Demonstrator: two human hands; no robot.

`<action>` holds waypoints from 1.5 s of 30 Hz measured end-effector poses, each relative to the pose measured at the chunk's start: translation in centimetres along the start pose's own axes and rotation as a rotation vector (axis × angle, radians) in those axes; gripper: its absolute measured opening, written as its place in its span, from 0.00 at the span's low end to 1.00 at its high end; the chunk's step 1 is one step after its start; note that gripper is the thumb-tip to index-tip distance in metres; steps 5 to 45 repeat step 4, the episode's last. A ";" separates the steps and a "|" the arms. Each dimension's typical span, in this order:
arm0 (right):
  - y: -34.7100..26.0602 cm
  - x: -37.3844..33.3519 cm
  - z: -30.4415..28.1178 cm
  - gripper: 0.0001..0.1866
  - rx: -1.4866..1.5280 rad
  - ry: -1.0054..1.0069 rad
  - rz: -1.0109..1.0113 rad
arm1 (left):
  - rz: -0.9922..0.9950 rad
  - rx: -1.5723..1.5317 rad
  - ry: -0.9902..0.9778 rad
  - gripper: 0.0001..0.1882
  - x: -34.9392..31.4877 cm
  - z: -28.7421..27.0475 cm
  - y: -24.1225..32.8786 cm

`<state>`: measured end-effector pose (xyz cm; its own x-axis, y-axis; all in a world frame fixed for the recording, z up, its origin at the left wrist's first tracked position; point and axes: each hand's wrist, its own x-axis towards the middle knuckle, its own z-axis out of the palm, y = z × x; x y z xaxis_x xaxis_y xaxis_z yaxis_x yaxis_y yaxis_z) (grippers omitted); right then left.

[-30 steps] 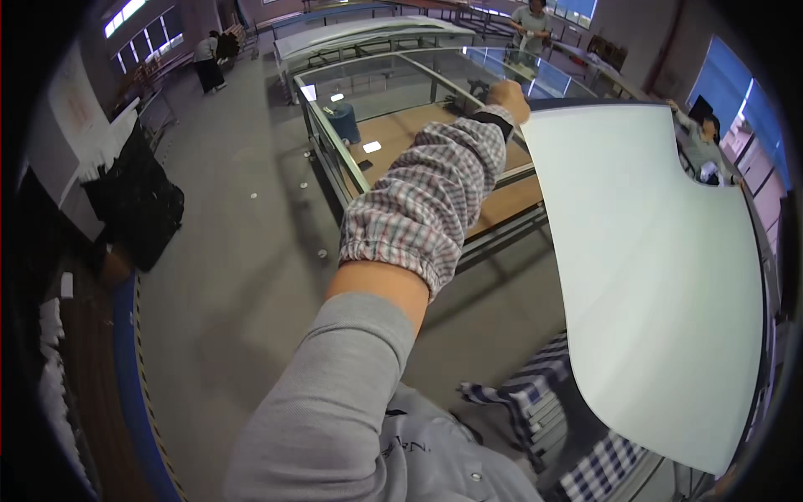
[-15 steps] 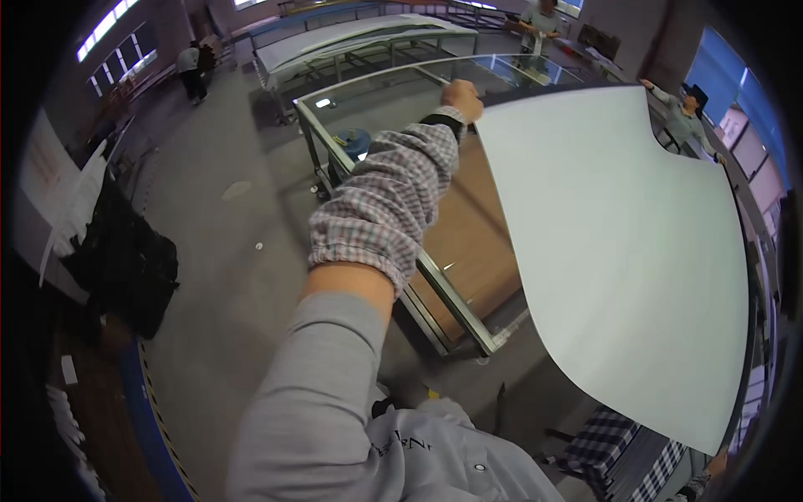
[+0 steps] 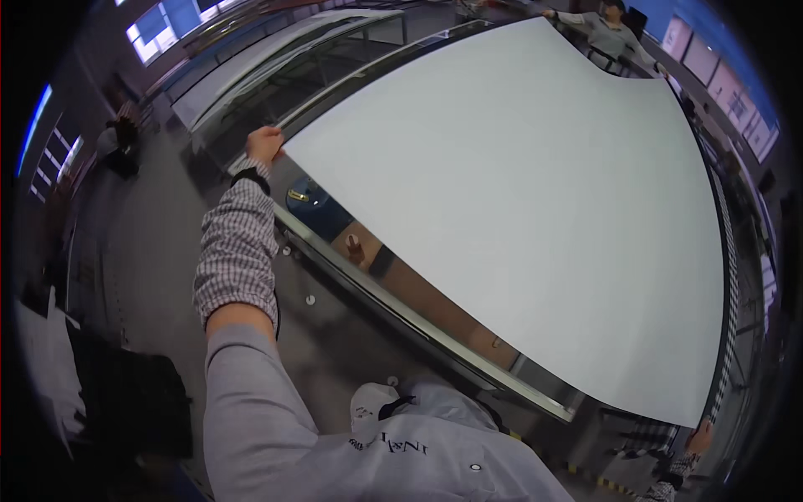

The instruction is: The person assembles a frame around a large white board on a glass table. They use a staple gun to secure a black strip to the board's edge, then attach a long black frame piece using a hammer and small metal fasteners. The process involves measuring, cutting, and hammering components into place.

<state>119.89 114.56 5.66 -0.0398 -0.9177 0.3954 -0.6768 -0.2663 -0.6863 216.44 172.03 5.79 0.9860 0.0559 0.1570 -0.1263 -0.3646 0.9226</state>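
Observation:
A large, thin white sheet (image 3: 502,201) with a dark edge is stretched out before me, over a metal-framed table (image 3: 435,341) with a glass top. My left hand (image 3: 265,144) is closed on its far left corner. At the lower right, my right hand (image 3: 701,437) grips the near corner, its fingers partly out of sight behind the sheet. Across the table a co-worker (image 3: 609,38) holds the opposite side with arms spread wide. Between the sheet and the table's left rail, a brown board (image 3: 443,301) and a round blue object (image 3: 309,199) show through.
Another long table (image 3: 276,63) with pale sheets on it stands at the back left. Dark bags (image 3: 134,402) lie at the lower left, and a person (image 3: 121,146) bends down farther off. Checked cloth (image 3: 640,435) hangs near my right arm.
The white sheet has spread leftward and now covers most of the table. My left hand has moved left with its corner. My view has turned, and my right hand shows more.

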 end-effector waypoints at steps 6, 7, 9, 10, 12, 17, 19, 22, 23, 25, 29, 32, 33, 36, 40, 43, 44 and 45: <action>-5.4 -4.6 5.6 0.22 0.040 -0.090 0.000 | -0.031 0.054 -0.015 0.08 9.9 -2.5 -5.9; -5.4 -4.6 5.6 0.22 0.040 -0.090 0.000 | -0.031 0.054 -0.015 0.08 9.9 -2.5 -5.9; -5.4 -4.6 5.6 0.22 0.040 -0.090 0.000 | -0.031 0.054 -0.015 0.08 9.9 -2.5 -5.9; -5.4 -4.6 5.6 0.22 0.040 -0.090 0.000 | -0.031 0.054 -0.015 0.08 9.9 -2.5 -5.9; -5.4 -4.6 5.6 0.22 0.040 -0.090 0.000 | -0.031 0.054 -0.015 0.08 9.9 -2.5 -5.9; -5.4 -4.6 5.6 0.22 0.040 -0.090 0.000 | -0.031 0.054 -0.015 0.08 9.9 -2.5 -5.9; -5.4 -4.6 5.6 0.22 0.040 -0.090 0.000 | -0.031 0.054 -0.015 0.08 9.9 -2.5 -5.9; -5.4 -4.6 5.6 0.22 0.040 -0.090 0.000 | -0.031 0.054 -0.015 0.08 9.9 -2.5 -5.9; -5.4 -4.6 5.6 0.22 0.040 -0.090 0.000 | -0.031 0.054 -0.015 0.08 9.9 -2.5 -5.9; -5.4 -4.6 5.6 0.22 0.040 -0.090 0.000 | -0.031 0.054 -0.015 0.08 9.9 -2.5 -5.9; -5.4 -4.6 5.6 0.22 0.040 -0.090 0.000 | -0.031 0.054 -0.015 0.08 9.9 -2.5 -5.9; -5.4 -4.6 5.6 0.22 0.040 -0.090 0.000 | -0.031 0.054 -0.015 0.08 9.9 -2.5 -5.9; -5.4 -4.6 5.6 0.22 0.040 -0.090 0.000 | -0.031 0.054 -0.015 0.08 9.9 -2.5 -5.9; -5.4 -4.6 5.6 0.22 0.040 -0.090 0.000 | -0.031 0.054 -0.015 0.08 9.9 -2.5 -5.9; -5.4 -4.6 5.6 0.22 0.040 -0.090 0.000 | -0.031 0.054 -0.015 0.08 9.9 -2.5 -5.9; -5.4 -4.6 5.6 0.22 0.040 -0.090 0.000 | -0.031 0.054 -0.015 0.08 9.9 -2.5 -5.9; -5.4 -4.6 5.6 0.22 0.040 -0.090 0.000 | -0.031 0.054 -0.015 0.08 9.9 -2.5 -5.9; -5.4 -4.6 5.6 0.22 0.040 -0.090 0.000 | -0.031 0.054 -0.015 0.08 9.9 -2.5 -5.9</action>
